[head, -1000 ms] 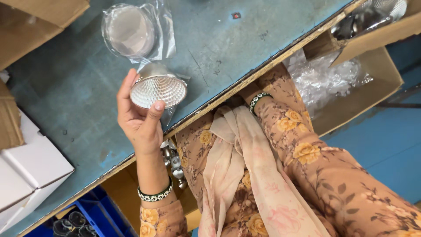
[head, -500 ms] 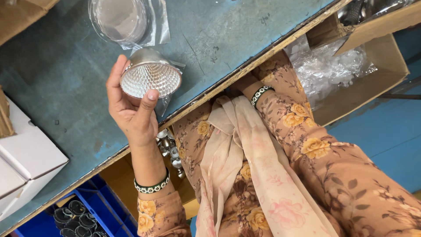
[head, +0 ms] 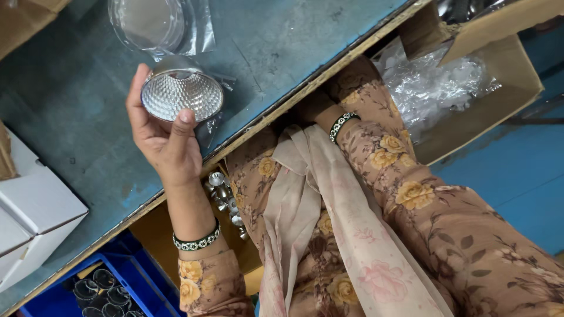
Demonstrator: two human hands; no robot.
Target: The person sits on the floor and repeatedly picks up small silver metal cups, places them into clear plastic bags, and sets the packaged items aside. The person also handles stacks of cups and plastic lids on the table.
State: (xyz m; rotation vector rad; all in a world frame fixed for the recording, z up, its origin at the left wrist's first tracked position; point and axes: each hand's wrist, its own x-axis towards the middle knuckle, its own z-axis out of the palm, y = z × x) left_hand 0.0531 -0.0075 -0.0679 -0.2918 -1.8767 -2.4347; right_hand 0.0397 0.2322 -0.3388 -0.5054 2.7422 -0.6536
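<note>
My left hand [head: 161,138] is shut on a silvery faceted reflector cup [head: 182,94], thumb on its near rim and fingers round its left side, just above the blue-grey table top [head: 76,135]. The cup's open mouth faces the camera. My right arm, in a floral sleeve with a beaded bracelet [head: 341,124], reaches under the table's wooden edge [head: 294,97]. My right hand [head: 312,108] sits in shadow there, and its fingers are hidden.
A clear plastic bag holding a round piece [head: 155,23] lies on the table behind the cup. White boxes [head: 35,217] stand at left. A blue crate of dark rings [head: 100,290], small silvery parts [head: 226,199] and a cardboard box of clear bags [head: 446,88] sit below table level.
My left hand, still holding the reflector cup, has shifted a little left and up in view. My right arm stays under the table edge.
</note>
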